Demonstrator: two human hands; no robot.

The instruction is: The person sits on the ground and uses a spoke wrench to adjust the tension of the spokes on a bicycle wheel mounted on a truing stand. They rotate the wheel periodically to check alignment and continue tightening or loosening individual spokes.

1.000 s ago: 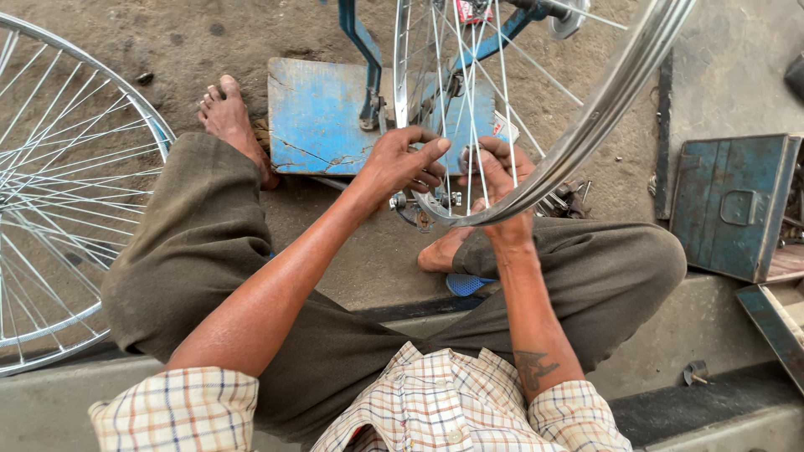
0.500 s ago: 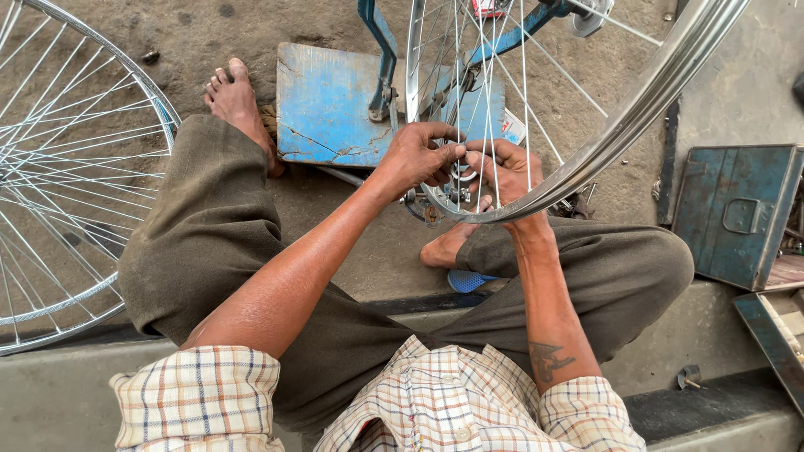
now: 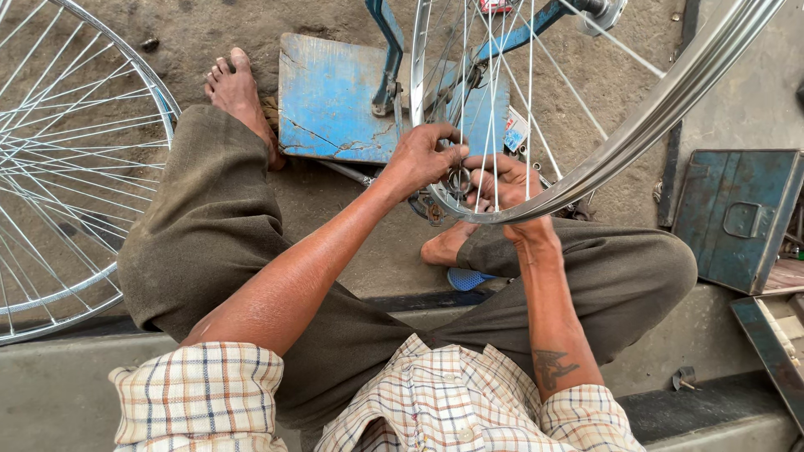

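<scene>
While the person sits on a low concrete step (image 3: 75,393) in a checked shirt and olive trousers, both hands meet at the lowest arc of a bicycle wheel rim (image 3: 636,138) held upright between the knees. Nearest the body, the right hand (image 3: 507,182) curls behind the spokes (image 3: 494,100), its fingers closed around something small at the rim's inner face, though the spokes hide exactly what. Just beside it, the left hand (image 3: 419,159) pinches with thumb and fingertips clenched at the same spot, apparently on a spoke end or its nipple. To do this well, I judge the rim should be braced so it cannot roll, the spoke kept straight in line with its hole, and the turning done in small, even amounts. That rim is polished steel, smooth and curved, and catches the light; its spokes are thin, bright, taut wires fanning up towards a hub (image 3: 605,12) at the frame's top edge. Beyond the hands lies a blue metal stand (image 3: 335,100), flat, chipped and scratched, with blue arms rising from it around the wheel. Further left a second spoked wheel (image 3: 67,167) lies on gritty, dusty ground, and at the right sits a worn blue-green metal box (image 3: 737,218).
</scene>
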